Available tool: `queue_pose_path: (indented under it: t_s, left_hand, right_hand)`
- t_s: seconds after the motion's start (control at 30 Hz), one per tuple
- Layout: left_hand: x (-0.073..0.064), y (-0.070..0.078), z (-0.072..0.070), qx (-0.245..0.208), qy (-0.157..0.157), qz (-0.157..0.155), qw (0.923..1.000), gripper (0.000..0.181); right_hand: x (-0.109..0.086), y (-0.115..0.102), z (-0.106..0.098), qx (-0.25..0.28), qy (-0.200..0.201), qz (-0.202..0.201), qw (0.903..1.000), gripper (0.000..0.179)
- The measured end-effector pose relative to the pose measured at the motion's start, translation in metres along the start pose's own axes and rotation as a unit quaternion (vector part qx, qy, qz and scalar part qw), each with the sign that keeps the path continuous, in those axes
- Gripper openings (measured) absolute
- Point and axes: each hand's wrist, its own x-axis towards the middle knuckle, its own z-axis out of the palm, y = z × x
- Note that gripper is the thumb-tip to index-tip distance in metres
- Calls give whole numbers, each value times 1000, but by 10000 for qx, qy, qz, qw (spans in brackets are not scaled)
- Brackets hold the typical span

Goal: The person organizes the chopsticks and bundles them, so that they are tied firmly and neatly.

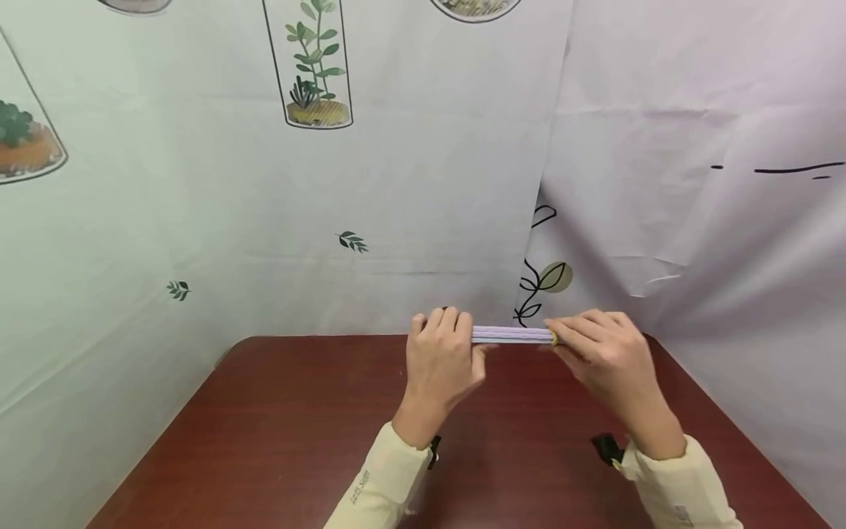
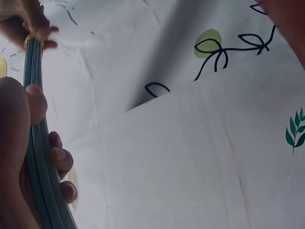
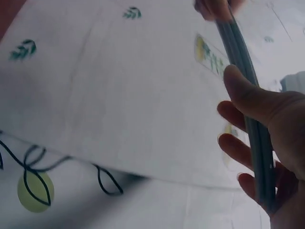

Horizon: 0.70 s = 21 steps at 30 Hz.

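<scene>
A bundle of thin, straight, stick-like pieces (image 1: 509, 335), lavender and pale blue, is held level between both hands above the far part of the table. The left hand (image 1: 439, 360) grips its left end, the fingers curled over it. On the other end, the right hand (image 1: 604, 353) has its fingers and thumb around the bundle, beside a yellow band (image 1: 554, 336). Against the light, the bundle looks dark grey in the left wrist view, with the left thumb (image 2: 36, 102) lying along it. In the right wrist view the right thumb (image 3: 248, 95) crosses the bundle.
Below the hands spreads a reddish-brown table (image 1: 297, 411). A white cloth backdrop (image 1: 410, 184) printed with plants stands behind it and along both sides. A small black device (image 1: 604, 448) sits at the right cuff.
</scene>
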Motion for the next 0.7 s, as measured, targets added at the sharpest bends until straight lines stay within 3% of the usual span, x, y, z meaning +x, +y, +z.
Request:
queue_pose_path:
  t_s: [0.13,0.27,0.37,0.47,0.57,0.7]
  left_hand:
    - [-1,5,0,-24,-6,163,9999,23]
    - [2,4,-1,-54,-103,92,9999,32]
    - [4,1,-4,-65,-104,-7,9999,41]
    - [5,0,-4,-27,-81,-44,10000,41]
    - [3,4,-2,42,-69,-83,9999,37]
    - [-1,13,1,51,-5,97,9999,23]
  right_hand:
    - [2,-5,8,14,-24,-232,9997,39]
    - [3,2,0,350,-129,22,9993,49]
    - [4,7,-9,311,-182,74,9993,44]
    - [5,6,-9,-101,-200,-87,9997,35]
    - [7,-5,0,-475,-67,-259,9985,30]
    - [8,-20,16,-514,11,-498,9974,26]
